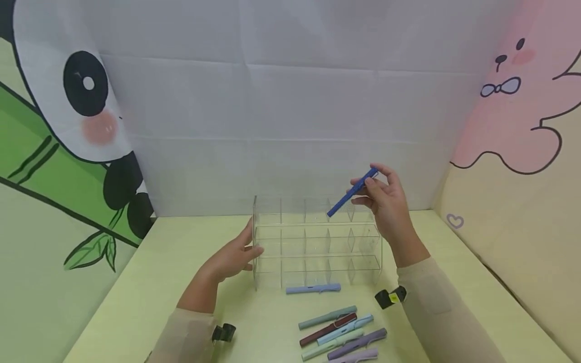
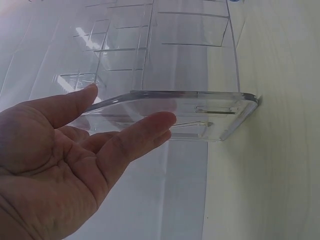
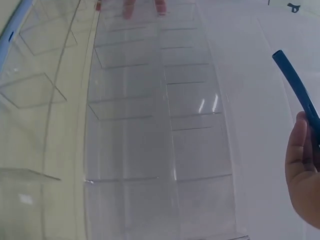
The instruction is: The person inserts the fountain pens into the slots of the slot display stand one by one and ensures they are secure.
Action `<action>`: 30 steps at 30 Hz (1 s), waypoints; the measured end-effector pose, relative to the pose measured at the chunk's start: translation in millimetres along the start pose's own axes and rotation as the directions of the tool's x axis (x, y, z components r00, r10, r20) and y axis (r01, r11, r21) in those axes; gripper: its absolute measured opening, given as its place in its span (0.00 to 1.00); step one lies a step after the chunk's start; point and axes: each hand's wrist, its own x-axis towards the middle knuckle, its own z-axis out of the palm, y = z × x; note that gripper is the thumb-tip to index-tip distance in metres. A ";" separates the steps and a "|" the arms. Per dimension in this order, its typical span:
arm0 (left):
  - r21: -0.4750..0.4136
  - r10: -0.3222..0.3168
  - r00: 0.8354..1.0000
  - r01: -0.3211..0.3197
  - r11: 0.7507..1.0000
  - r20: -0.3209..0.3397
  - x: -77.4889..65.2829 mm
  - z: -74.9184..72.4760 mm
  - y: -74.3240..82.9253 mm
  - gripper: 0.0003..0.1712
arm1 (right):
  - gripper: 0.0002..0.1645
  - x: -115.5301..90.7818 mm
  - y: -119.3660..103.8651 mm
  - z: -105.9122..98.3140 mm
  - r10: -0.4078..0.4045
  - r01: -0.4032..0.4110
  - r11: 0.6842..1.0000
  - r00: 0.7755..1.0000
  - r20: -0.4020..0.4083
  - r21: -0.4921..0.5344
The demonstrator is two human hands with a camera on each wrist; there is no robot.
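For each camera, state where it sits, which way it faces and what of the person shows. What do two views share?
Head: on the head, facing forward and down at the clear rack and pens; left hand, right hand and sleeves show.
Left wrist: on that wrist, facing the rack's side; left hand shows.
Right wrist: on that wrist, looking across the rack; right hand at right edge, left fingertips at top.
Head and right wrist share the blue pen.

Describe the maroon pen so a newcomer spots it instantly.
Start at the clear rack on the table; in front of it lies a cluster of pens. The maroon pen sits between the grey-green pen and light blue pen, the cluster's only dark red one.
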 end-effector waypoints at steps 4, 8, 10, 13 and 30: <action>-0.004 0.005 1.000 -0.005 1.000 0.004 -0.7 -0.5 -1.2 0.50 | 0.27 29.9 -2.3 9.2 0.031 -0.027 0.991 0.999 0.029 -0.131; -0.006 0.005 1.000 -0.005 1.000 0.002 -0.9 -2.4 -2.3 0.50 | 0.26 57.3 7.8 21.2 0.056 -0.055 0.984 0.998 -0.003 -0.167; -0.002 0.002 1.000 -0.002 1.000 0.000 -1.3 -2.9 -2.6 0.50 | 0.25 67.1 17.9 27.4 0.068 -0.074 0.984 0.997 -0.042 -0.160; -0.008 0.001 1.000 -0.001 1.000 0.002 -1.1 -2.3 -2.9 0.50 | 0.27 74.4 34.0 35.3 0.098 -0.111 0.984 0.990 -0.096 -0.136; 0.012 -0.001 1.000 0.001 1.000 -0.002 0.8 -2.3 0.1 0.50 | 0.25 71.2 65.0 39.2 0.099 -0.096 0.987 0.995 0.017 -0.132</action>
